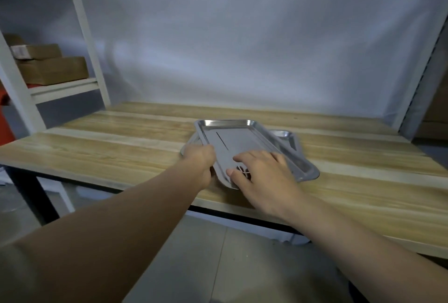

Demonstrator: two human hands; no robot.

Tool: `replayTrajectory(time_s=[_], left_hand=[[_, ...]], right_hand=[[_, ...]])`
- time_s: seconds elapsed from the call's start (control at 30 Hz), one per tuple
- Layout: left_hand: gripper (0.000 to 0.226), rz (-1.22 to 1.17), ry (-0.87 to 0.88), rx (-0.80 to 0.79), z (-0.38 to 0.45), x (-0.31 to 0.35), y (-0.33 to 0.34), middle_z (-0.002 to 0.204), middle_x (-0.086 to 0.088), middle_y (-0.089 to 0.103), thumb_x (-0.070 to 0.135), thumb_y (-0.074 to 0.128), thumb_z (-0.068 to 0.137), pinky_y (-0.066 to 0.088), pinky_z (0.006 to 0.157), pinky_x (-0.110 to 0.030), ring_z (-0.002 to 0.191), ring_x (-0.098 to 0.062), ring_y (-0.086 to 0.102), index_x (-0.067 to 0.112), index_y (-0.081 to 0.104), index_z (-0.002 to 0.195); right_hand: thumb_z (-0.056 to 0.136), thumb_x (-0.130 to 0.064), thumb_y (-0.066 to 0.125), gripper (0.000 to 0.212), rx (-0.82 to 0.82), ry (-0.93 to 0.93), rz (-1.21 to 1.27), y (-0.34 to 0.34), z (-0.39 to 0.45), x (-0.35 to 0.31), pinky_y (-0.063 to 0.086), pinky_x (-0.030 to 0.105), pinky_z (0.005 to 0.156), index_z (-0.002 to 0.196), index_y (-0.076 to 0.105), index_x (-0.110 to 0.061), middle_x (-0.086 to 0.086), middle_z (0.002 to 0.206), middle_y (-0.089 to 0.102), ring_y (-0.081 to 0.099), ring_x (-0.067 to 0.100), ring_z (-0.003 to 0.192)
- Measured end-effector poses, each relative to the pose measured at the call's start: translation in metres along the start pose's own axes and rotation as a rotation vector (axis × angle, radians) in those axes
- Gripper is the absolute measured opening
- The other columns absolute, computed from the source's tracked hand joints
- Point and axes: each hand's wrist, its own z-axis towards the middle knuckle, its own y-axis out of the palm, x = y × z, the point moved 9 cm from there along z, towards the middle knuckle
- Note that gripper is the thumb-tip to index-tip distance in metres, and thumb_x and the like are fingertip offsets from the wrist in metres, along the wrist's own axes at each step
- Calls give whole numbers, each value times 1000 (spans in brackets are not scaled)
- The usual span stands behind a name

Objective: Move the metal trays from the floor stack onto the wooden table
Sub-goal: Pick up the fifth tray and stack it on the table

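The left hand (pixel 200 157) grips the top metal tray (pixel 238 142) at its nine-o'clock rim, long axis toward twelve, right hand (pixel 263 171) flat on it

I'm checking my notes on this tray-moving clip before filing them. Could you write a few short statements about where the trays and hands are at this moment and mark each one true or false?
1. The top metal tray lies on another tray on the wooden table. True.
2. The left hand is off the tray, flat on the wood. False: its fingers are curled round the top tray's left rim.
3. The right hand rests on the top tray with fingers spread. True.
4. The two trays are squarely aligned. False: the top one sits askew, so the lower tray sticks out to the right.
5. Cardboard boxes sit on the table beside the trays. False: they are on a white shelf at the left.
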Motion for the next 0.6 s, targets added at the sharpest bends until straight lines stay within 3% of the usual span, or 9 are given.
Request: replayTrajectory(time_s=[0.2,0.37,0.5,0.53,0.6], left_hand=[[15,26,57,-91,9,5,17,89,-12,68,6,46,99,58,79,-39,81,-26,68,9,60,95],[33,605,430,46,23,22,-2,124,-6,62,25,43,99,51,96,-46,108,-21,59,17,60,125],[45,908,532,163,31,16,-27,156,-2,31,29,38,100,19,117,-50,143,-28,23,24,41,145],[48,936,520,162,35,12,-32,158,-4,26,30,39,100,18,117,-49,145,-30,21,24,37,148],[50,977,525,132,44,2,-35,153,-10,34,30,38,98,31,114,-51,139,-32,34,22,37,147]], right_hand=[[99,-50,36,49,-33,77,54,5,14,16,22,39,112,137,52,-24,-4,132,60,47,15,126],[99,-49,38,48,-80,111,83,15,15,20,23,39,112,137,52,-23,-2,129,62,52,17,122],[98,-53,37,52,-94,120,62,21,17,18,23,42,115,137,51,-22,-1,130,62,53,18,123],[98,-54,36,54,-88,125,49,21,19,16,23,42,115,138,50,-21,-1,132,61,51,18,125],[96,-58,35,59,-81,131,22,21,25,9,23,42,114,138,50,-20,0,136,57,48,20,128]])
